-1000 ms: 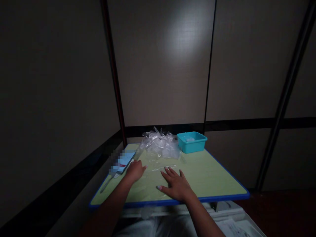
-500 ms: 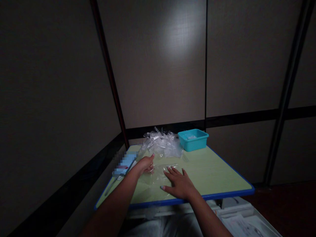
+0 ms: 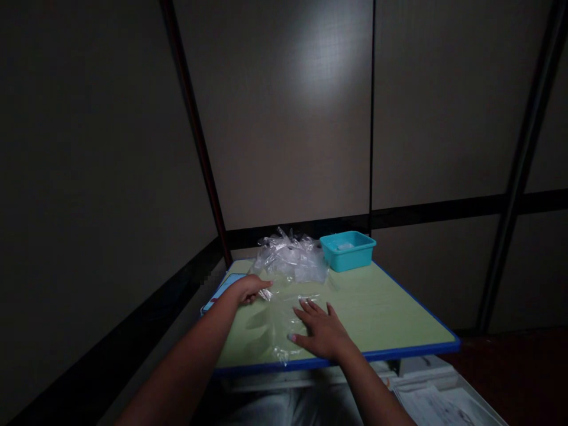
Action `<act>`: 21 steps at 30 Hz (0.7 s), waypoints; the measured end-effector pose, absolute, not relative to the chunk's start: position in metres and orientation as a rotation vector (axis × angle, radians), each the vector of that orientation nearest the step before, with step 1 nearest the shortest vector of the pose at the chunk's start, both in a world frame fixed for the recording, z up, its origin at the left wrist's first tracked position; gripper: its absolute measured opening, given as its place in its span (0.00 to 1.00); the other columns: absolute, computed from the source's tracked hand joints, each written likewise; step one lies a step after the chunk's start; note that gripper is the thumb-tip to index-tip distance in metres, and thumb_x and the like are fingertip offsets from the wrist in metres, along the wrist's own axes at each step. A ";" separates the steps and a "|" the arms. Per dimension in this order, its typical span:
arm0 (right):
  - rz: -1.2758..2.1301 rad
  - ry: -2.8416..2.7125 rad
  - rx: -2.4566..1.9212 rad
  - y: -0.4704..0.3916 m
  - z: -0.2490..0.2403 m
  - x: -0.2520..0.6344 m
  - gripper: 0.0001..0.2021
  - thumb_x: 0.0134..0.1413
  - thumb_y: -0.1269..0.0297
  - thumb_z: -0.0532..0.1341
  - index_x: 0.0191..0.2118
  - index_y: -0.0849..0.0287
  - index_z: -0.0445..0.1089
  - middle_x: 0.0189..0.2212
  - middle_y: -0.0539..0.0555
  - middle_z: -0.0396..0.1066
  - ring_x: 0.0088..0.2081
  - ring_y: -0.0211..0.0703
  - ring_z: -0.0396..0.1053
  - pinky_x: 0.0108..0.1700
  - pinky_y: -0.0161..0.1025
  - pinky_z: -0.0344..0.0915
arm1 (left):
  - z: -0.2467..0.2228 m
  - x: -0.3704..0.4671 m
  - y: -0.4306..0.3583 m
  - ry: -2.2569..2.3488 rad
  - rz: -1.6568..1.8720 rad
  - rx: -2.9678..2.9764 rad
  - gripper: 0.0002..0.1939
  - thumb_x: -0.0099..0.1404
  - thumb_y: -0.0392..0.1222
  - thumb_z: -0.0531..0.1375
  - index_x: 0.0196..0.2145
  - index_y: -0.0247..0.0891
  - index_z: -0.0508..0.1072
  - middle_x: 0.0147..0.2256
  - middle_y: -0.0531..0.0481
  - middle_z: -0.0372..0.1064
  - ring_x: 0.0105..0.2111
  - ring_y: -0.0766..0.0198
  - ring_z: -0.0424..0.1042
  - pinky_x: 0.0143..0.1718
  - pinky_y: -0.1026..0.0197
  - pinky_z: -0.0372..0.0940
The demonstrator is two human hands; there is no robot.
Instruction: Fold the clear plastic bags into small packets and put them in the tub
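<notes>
A clear plastic bag (image 3: 284,325) lies on the pale green tabletop near its front edge. My right hand (image 3: 320,329) rests flat on the bag's right side, fingers spread. At the bag's upper left, my left hand (image 3: 249,289) is closed, and a shiny bit of the plastic (image 3: 265,294) sticks out beside its fingertips. The film stretches between both hands, with its lower edge crumpled. Just beyond them sits a loose heap of clear plastic bags (image 3: 290,260).
A turquoise plastic basket (image 3: 348,254) with something pale inside stands at the back right. Partly behind my left forearm lies a phone (image 3: 228,285). The small table (image 3: 390,307) has a blue edge. Papers (image 3: 430,402) lie low at the right. Wall panels stand close behind.
My left hand has moved left and slightly up, pulling the plastic's edge with it. The bag's lower part has come up onto the table. My right hand stays in place.
</notes>
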State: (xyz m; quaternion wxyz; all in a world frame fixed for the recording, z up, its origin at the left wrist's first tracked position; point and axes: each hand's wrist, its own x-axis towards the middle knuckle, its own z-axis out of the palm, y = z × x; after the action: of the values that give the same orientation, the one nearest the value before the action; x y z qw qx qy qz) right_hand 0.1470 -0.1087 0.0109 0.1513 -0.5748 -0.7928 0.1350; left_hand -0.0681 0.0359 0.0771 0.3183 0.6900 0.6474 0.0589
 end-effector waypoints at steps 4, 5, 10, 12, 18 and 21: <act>0.398 -2.274 -1.653 -0.108 0.011 0.147 0.38 0.53 0.37 0.51 0.65 0.50 0.51 0.67 0.56 0.42 0.67 0.55 0.38 0.62 0.64 0.28 | 0.076 -0.075 0.034 1.740 0.039 1.662 0.15 0.69 0.43 0.58 0.51 0.35 0.67 0.49 0.44 0.66 0.43 0.56 0.71 0.42 0.50 0.69; 0.401 -2.275 -1.654 -0.108 0.011 0.147 0.38 0.53 0.37 0.51 0.65 0.50 0.50 0.67 0.56 0.42 0.67 0.55 0.38 0.62 0.64 0.28 | 0.076 -0.076 0.032 1.738 0.010 1.629 0.15 0.69 0.43 0.58 0.51 0.35 0.67 0.49 0.44 0.66 0.43 0.56 0.71 0.42 0.49 0.69; 0.399 -2.281 -1.665 -0.110 0.013 0.147 0.37 0.54 0.37 0.50 0.65 0.51 0.50 0.67 0.55 0.42 0.67 0.55 0.38 0.62 0.62 0.28 | 0.071 -0.073 0.021 1.704 -0.104 1.515 0.16 0.69 0.44 0.58 0.51 0.35 0.67 0.49 0.44 0.66 0.43 0.56 0.71 0.41 0.49 0.69; 0.394 -2.282 -1.668 -0.111 0.013 0.146 0.37 0.55 0.37 0.50 0.65 0.51 0.50 0.67 0.55 0.42 0.67 0.55 0.38 0.62 0.62 0.28 | 0.071 -0.071 0.020 1.687 -0.130 1.494 0.15 0.69 0.44 0.58 0.51 0.35 0.67 0.48 0.44 0.67 0.42 0.56 0.71 0.41 0.50 0.69; 0.395 -2.280 -1.680 -0.110 0.013 0.145 0.35 0.57 0.39 0.48 0.66 0.50 0.50 0.67 0.55 0.42 0.67 0.54 0.38 0.62 0.62 0.28 | 0.075 -0.076 0.023 1.654 -0.113 1.511 0.15 0.69 0.43 0.58 0.51 0.35 0.67 0.48 0.44 0.67 0.42 0.57 0.71 0.41 0.51 0.69; 0.388 -2.285 -1.674 -0.109 0.012 0.146 0.34 0.57 0.39 0.48 0.66 0.49 0.50 0.67 0.55 0.42 0.67 0.54 0.38 0.62 0.62 0.28 | 0.075 -0.083 0.022 1.633 -0.075 1.544 0.14 0.69 0.42 0.58 0.51 0.35 0.67 0.48 0.44 0.67 0.42 0.57 0.71 0.41 0.51 0.69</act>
State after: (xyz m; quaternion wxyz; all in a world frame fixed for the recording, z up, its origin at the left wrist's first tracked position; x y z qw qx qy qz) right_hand 0.1460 -0.1090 0.0120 0.1409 -0.5796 -0.7913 0.1343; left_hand -0.0834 0.0220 0.0751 0.4316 0.6195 0.6550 -0.0301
